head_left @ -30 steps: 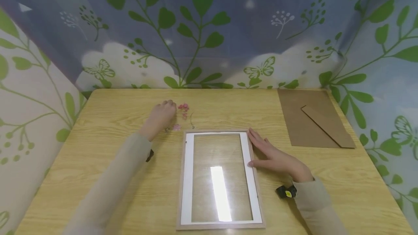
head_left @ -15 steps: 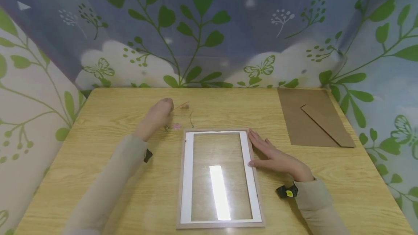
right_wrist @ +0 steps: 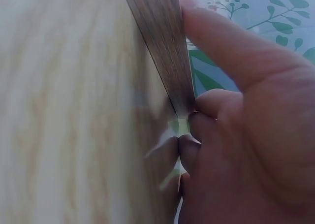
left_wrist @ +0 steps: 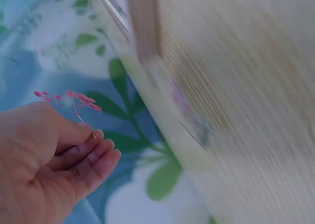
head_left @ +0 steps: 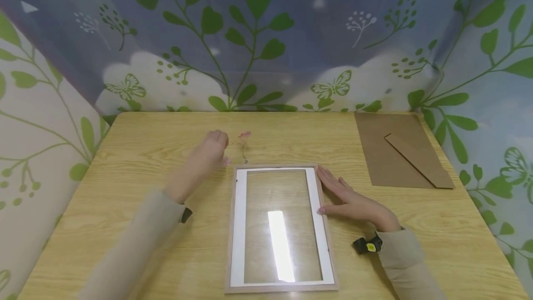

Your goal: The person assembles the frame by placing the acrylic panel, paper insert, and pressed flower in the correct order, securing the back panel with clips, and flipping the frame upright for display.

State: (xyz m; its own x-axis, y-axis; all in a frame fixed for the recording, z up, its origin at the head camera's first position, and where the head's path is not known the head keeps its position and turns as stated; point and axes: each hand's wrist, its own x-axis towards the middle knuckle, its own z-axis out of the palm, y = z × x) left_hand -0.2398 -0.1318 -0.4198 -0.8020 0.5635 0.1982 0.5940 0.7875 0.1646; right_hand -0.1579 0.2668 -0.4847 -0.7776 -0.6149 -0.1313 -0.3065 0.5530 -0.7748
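Left wrist view: the left hand [left_wrist: 54, 157] pinches a thin-stemmed sprig [left_wrist: 78, 99], its tiny pink-red blossoms fanned out above the surface [head_left: 141, 145], beyond the white-bordered wooden frame [head_left: 283, 289]; the right hand [head_left: 354, 203], fingers extended, touches the frame's right side.

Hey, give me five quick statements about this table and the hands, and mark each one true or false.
1. The left hand pinches a thin-stemmed pink sprig. True.
2. The right hand touches the picture frame. True.
3. The picture frame stands upright. False: it lies flat on the table.
4. The brown board lies apart from the picture frame, toward the person's right. True.
5. Both hands rest on the brown board. False: neither touches it.
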